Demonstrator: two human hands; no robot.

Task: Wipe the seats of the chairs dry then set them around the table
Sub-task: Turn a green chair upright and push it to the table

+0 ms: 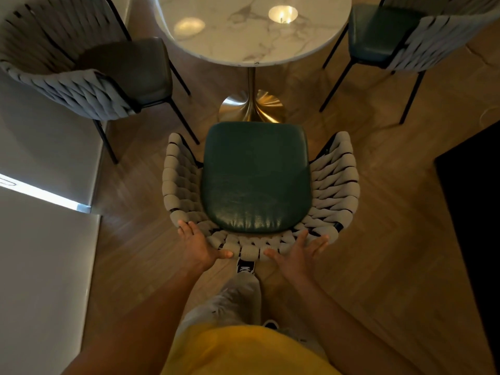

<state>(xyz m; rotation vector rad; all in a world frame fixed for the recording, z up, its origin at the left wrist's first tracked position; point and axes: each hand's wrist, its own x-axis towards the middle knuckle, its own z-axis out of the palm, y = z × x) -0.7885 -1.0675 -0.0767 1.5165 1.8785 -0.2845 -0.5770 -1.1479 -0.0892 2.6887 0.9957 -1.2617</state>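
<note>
a wood floor (378, 239) holds a marble table (254, 31) with two chairs beside it. both hands, left (198, 246) and right (297, 255), rest flat, fingers straight, on the woven back of a third chair (257, 177).

Both bare arms reach forward and down, slightly converging. The left hand (198, 246) lies palm down with its fingers spread and nearly straight, thumb pointing inward. The right hand (299, 253) mirrors it, fingers fanned and straight, thumb pointing inward toward the left hand.
</note>
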